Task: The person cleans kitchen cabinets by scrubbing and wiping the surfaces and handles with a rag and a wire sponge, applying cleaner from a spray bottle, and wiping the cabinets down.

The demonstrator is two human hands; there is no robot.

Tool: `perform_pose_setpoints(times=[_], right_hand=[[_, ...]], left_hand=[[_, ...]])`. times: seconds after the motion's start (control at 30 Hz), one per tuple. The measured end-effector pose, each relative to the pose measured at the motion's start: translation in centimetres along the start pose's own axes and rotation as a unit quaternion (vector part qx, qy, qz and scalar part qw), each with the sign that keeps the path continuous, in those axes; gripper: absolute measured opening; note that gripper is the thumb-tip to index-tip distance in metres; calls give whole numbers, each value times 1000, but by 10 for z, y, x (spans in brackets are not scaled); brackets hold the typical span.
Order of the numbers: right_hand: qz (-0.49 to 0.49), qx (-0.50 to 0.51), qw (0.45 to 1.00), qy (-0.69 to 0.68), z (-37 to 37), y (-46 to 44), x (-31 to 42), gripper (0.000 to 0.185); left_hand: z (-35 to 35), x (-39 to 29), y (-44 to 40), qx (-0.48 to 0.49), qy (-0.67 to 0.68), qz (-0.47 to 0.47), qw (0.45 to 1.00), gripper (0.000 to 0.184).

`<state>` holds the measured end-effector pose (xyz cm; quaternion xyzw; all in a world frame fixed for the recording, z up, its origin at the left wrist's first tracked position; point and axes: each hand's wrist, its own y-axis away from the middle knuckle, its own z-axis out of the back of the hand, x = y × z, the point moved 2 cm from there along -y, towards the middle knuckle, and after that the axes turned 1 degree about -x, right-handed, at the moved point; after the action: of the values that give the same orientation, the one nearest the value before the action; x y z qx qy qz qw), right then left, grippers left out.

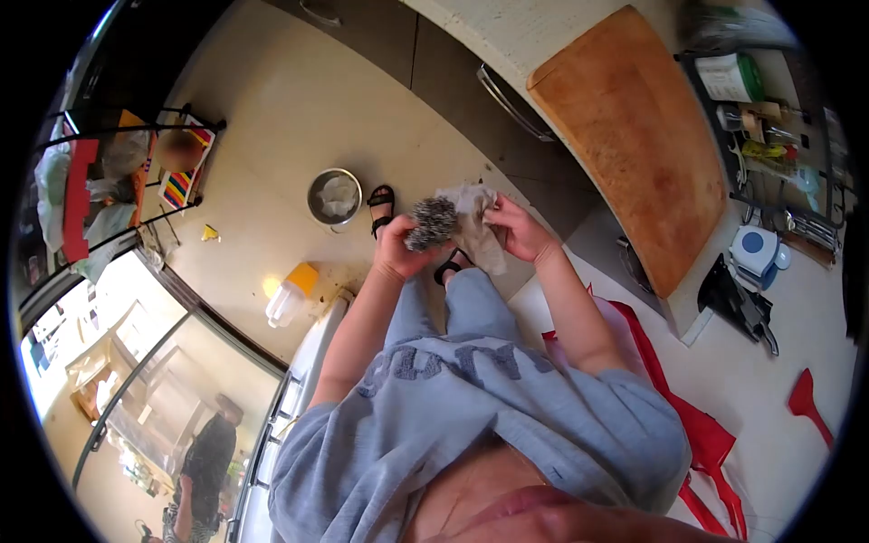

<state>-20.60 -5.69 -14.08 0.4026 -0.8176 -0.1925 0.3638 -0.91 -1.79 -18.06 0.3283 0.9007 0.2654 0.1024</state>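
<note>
My left hand (400, 249) is closed around a shaggy, speckled grey-and-white bundle (431, 224), whose exact kind I cannot make out. My right hand (522, 232) pinches the edge of a thin, crumpled whitish cloth (477, 226) that hangs down with greyish stains. The cloth lies right beside the bundle, and whether the two are joined is unclear. Both hands are in front of my body, above my feet in black sandals (383, 206). On the floor to the left stands a round metal bowl (313, 199) with crumpled whitish material (339, 195) inside.
A container with a yellow top (291, 291) is on the floor at left. A rack (80, 199) stands beyond it. To the right, a wooden board (634, 145) rests on the counter, near a red spatula (803, 395). A person (208, 462) appears behind the glass at lower left.
</note>
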Motion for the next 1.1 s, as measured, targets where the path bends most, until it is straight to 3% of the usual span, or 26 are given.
perform_pose_setpoints(times=[0.07,0.17,0.2,0.27,0.33,0.37,0.43,0.5,0.53,0.63,0.7,0.77,0.8,0.87,0.97,1.0,1.1], right_hand=[[-19,-5,997,77,8,13,-2,41],[-61,5,953,297,21,37,-3,36],[-69,-13,943,327,9,46,2,30],[-8,-72,885,460,28,48,-5,27],[98,-130,806,569,26,55,7,26],[172,-158,758,609,16,64,16,25],[263,-196,676,659,-4,83,32,22],[297,-217,626,688,-21,101,43,19],[275,-173,650,686,-27,106,45,18],[238,-50,719,651,-50,116,45,17],[257,11,761,596,-70,124,45,16],[291,-7,777,558,-74,129,47,20],[307,-16,785,538,-74,132,48,23],[240,-52,818,520,-57,130,42,27],[222,-128,880,400,-49,140,31,31],[227,-156,898,343,-48,144,27,33],[61,-167,947,269,-39,149,14,41]], left_hand=[[-6,2,-4,-35,-70,10,997,50],[-8,0,-1,-36,-146,5,989,49],[-11,-5,0,4,-172,5,985,47],[-17,-14,10,89,-477,-100,868,48],[-18,-22,15,65,-469,22,881,49],[-25,-26,27,73,-504,73,858,49],[-68,-39,43,182,-617,54,763,49],[-76,-42,52,148,-609,19,779,54],[-81,-44,53,132,-602,2,787,57],[-116,-28,51,227,-614,-30,756,54],[-131,-10,46,254,-662,5,705,52],[-149,6,50,246,-715,53,652,52],[-150,10,52,224,-687,91,686,52],[-149,18,55,176,-621,169,745,52],[-152,29,61,39,-498,149,853,47],[-146,35,56,48,-441,148,884,47],[-126,55,42,73,-273,155,947,47]])
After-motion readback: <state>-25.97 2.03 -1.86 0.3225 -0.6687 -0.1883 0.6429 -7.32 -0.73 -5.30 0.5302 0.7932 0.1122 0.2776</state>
